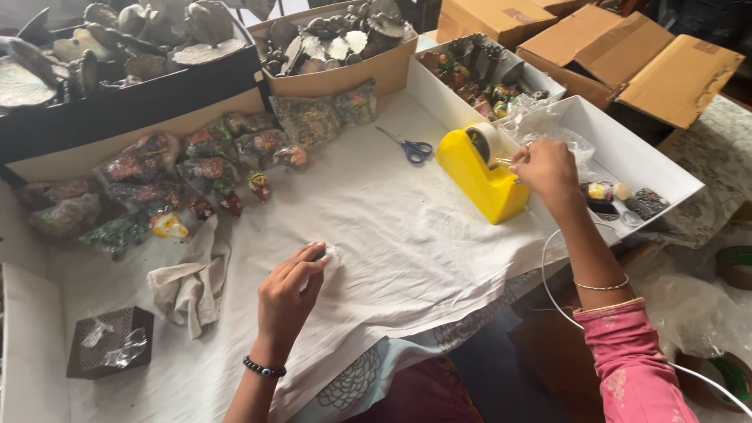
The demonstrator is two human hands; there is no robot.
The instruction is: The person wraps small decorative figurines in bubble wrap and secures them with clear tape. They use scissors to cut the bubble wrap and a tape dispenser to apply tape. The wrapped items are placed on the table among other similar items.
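Right-hand fingers (523, 157) pinch tape at the yellow tape dispenser (479, 178), right of centre. Left-hand fingers (307, 263) pinch a small clear-wrapped item (329, 256) at centre on the white-clothed desk (407, 235). One pair of blue scissors (409, 146) lies nearby. Two white trays (627, 149) hold small painted trinkets, upper right.

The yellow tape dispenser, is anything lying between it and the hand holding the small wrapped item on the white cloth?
Nothing visible. Bare white cloth lies between the left hand, with its small clear-wrapped item, and the yellow tape dispenser. The blue-handled scissors lie farther back, off that line.
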